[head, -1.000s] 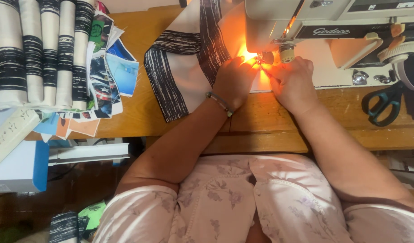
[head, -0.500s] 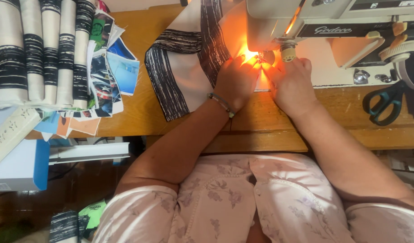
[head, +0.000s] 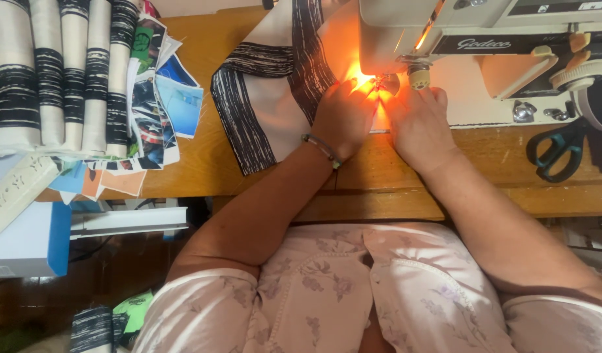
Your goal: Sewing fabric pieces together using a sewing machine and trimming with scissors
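A cream fabric piece with black striped borders point(head: 268, 98) lies on the wooden sewing table point(head: 203, 170) and runs under the sewing machine point(head: 484, 46). My left hand point(head: 343, 117) presses flat on the fabric just left of the needle area, with a bracelet on its wrist. My right hand point(head: 418, 121) rests on the fabric just right of the lit presser foot point(head: 383, 84). The fingertips of both hands meet under the machine's orange light. The needle itself is hidden by glare.
Folded striped fabric pieces point(head: 52, 72) lie stacked at the far left over a pile of coloured paper prints point(head: 157, 111). Dark-handled scissors point(head: 559, 147) lie at the right of the table. A white and blue box point(head: 26, 242) sits lower left.
Both hands stay at the presser foot and have barely shifted; the fabric looks nearly unchanged.
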